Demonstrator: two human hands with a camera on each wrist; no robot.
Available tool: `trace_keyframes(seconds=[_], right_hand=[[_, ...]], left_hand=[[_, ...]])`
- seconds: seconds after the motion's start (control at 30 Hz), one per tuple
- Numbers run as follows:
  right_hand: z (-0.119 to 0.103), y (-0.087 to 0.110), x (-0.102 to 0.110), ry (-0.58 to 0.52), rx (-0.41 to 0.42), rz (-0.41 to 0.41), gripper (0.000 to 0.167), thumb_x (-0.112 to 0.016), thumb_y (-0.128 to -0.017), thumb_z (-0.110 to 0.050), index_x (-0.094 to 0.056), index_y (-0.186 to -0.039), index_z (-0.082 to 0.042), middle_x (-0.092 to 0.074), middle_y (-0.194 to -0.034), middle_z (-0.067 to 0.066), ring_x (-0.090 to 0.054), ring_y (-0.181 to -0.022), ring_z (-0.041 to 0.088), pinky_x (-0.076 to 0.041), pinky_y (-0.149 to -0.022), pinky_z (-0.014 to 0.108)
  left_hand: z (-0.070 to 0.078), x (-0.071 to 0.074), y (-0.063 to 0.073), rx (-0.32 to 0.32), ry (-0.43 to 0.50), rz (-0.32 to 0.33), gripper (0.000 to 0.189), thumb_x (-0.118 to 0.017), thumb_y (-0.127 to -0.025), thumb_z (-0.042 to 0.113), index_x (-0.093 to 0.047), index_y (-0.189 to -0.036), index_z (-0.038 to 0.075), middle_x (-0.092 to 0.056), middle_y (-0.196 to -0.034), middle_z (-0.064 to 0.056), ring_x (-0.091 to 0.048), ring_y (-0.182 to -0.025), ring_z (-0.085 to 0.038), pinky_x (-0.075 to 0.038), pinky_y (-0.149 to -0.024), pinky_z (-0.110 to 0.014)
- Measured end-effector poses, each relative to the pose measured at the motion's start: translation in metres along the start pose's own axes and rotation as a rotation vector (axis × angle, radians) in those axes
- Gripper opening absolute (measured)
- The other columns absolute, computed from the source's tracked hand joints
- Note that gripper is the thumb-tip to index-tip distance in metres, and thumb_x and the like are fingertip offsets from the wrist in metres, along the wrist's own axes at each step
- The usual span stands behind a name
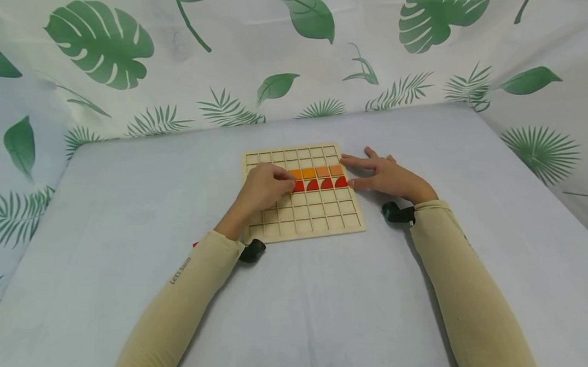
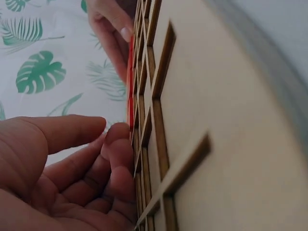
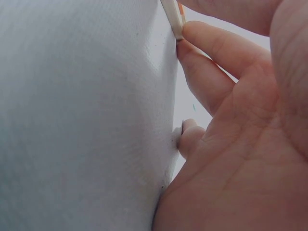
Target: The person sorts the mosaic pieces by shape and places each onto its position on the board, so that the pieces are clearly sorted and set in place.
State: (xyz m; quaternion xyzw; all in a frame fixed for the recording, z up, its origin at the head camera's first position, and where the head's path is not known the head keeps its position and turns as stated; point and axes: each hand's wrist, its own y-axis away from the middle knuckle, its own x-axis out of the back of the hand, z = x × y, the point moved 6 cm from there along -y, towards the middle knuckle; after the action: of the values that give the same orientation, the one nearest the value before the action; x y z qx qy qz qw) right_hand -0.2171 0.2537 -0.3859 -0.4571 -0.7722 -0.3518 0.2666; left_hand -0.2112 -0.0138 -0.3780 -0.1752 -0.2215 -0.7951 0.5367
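A square wooden grid board (image 1: pixel 304 226) lies on the white-covered table. One row of it holds several orange square tiles (image 1: pixel 308 173), shading to a paler orange at the right. In the row just below sit several red quarter-circle tiles (image 1: pixel 327 183). My left hand (image 1: pixel 264 189) is over the board's left part, its fingertips at the leftmost visible red tile. In the left wrist view the fingers are loosely bent, with no tile visible between thumb and fingers. My right hand (image 1: pixel 390 175) rests at the board's right edge, fingers extended and touching it.
A bit of something red (image 1: pixel 195 245) peeks out beside the left sleeve, mostly hidden. Both wrists carry small black devices (image 1: pixel 398 212). A leaf-patterned cloth (image 1: pixel 180 91) hangs behind the table (image 1: pixel 124 225).
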Motion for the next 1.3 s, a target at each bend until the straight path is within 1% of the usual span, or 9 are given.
trace_keyframes(seconds=[0.13, 0.23, 0.3, 0.4, 0.6, 0.77, 0.97, 1.13, 1.3], right_hand=[[0.000, 0.000, 0.001, 0.015, 0.005, 0.006, 0.071, -0.070, -0.104, -0.037, -0.041, -0.166, -0.020, -0.014, -0.176, 0.019, 0.009, -0.163, 0.040, 0.015, -0.120, 0.069], [0.002, 0.001, 0.002, 0.012, -0.001, 0.007, 0.072, -0.071, -0.104, -0.038, -0.041, -0.166, -0.019, -0.011, -0.176, 0.022, 0.009, -0.162, 0.041, 0.015, -0.120, 0.070], [0.003, 0.001, 0.002, 0.016, -0.006, 0.008, 0.072, -0.071, -0.103, -0.040, -0.042, -0.166, -0.019, -0.010, -0.176, 0.024, 0.008, -0.162, 0.041, 0.015, -0.120, 0.070], [0.004, 0.000, 0.001, 0.020, -0.010, 0.006, 0.073, -0.071, -0.103, -0.042, -0.042, -0.166, -0.019, -0.010, -0.175, 0.026, 0.006, -0.163, 0.042, 0.015, -0.120, 0.070], [0.002, -0.002, -0.002, 0.020, -0.006, 0.003, 0.073, -0.071, -0.103, -0.042, -0.042, -0.166, -0.019, -0.013, -0.175, 0.026, 0.005, -0.162, 0.043, 0.015, -0.120, 0.070], [0.003, -0.001, -0.003, 0.004, -0.025, -0.002, 0.072, -0.071, -0.103, -0.040, -0.042, -0.166, -0.018, -0.009, -0.175, 0.027, 0.008, -0.162, 0.044, 0.016, -0.120, 0.069], [0.003, -0.001, -0.001, 0.008, -0.035, 0.001, 0.073, -0.071, -0.103, -0.041, -0.042, -0.166, -0.019, -0.005, -0.175, 0.029, 0.007, -0.162, 0.045, 0.016, -0.119, 0.070], [0.003, -0.003, 0.000, 0.007, -0.034, 0.004, 0.074, -0.071, -0.102, -0.041, -0.042, -0.166, -0.020, -0.005, -0.175, 0.028, 0.007, -0.162, 0.044, 0.015, -0.119, 0.071], [0.004, -0.004, 0.000, 0.015, -0.033, 0.008, 0.074, -0.072, -0.102, -0.041, -0.042, -0.166, -0.021, -0.006, -0.175, 0.028, 0.006, -0.162, 0.043, 0.015, -0.120, 0.070]], left_hand=[[0.000, 0.004, 0.001, 0.021, 0.152, -0.036, 0.026, -0.066, -0.107, 0.020, -0.077, -0.123, 0.003, -0.075, -0.113, -0.009, -0.068, -0.103, -0.025, -0.056, -0.089, -0.039], [0.003, 0.008, 0.003, -0.005, 0.275, -0.062, 0.031, -0.063, -0.108, 0.020, -0.072, -0.130, 0.000, -0.075, -0.113, -0.014, -0.070, -0.104, -0.028, -0.057, -0.092, -0.041], [0.005, 0.010, 0.004, -0.023, 0.322, -0.079, 0.035, -0.061, -0.109, 0.021, -0.069, -0.135, -0.001, -0.075, -0.117, -0.016, -0.071, -0.108, -0.028, -0.056, -0.096, -0.042], [0.007, 0.013, 0.007, -0.034, 0.354, -0.098, 0.042, -0.061, -0.110, 0.024, -0.064, -0.145, 0.000, -0.074, -0.127, -0.015, -0.071, -0.116, -0.026, -0.052, -0.104, -0.044], [0.005, 0.020, 0.017, -0.029, 0.364, -0.130, 0.055, -0.062, -0.110, 0.034, -0.053, -0.157, 0.006, -0.063, -0.149, -0.006, -0.064, -0.132, -0.026, -0.041, -0.118, -0.048], [0.005, 0.031, 0.030, -0.071, 0.411, -0.126, 0.058, -0.059, -0.111, 0.036, -0.048, -0.161, 0.008, -0.058, -0.155, -0.004, -0.056, -0.141, -0.027, -0.040, -0.119, -0.046], [0.003, 0.045, 0.048, -0.127, 0.460, -0.128, 0.062, -0.055, -0.114, 0.035, -0.037, -0.166, 0.006, -0.051, -0.162, -0.006, -0.048, -0.148, -0.024, -0.038, -0.120, -0.037], [-0.002, 0.056, 0.061, -0.136, 0.521, -0.071, 0.058, -0.053, -0.115, 0.030, -0.039, -0.165, 0.006, -0.053, -0.160, -0.010, -0.052, -0.145, -0.023, -0.042, -0.117, -0.036], [-0.011, 0.065, 0.073, -0.083, 0.569, 0.021, 0.052, -0.054, -0.114, 0.027, -0.046, -0.161, 0.005, -0.059, -0.154, -0.011, -0.060, -0.137, -0.020, -0.047, -0.112, -0.035]])
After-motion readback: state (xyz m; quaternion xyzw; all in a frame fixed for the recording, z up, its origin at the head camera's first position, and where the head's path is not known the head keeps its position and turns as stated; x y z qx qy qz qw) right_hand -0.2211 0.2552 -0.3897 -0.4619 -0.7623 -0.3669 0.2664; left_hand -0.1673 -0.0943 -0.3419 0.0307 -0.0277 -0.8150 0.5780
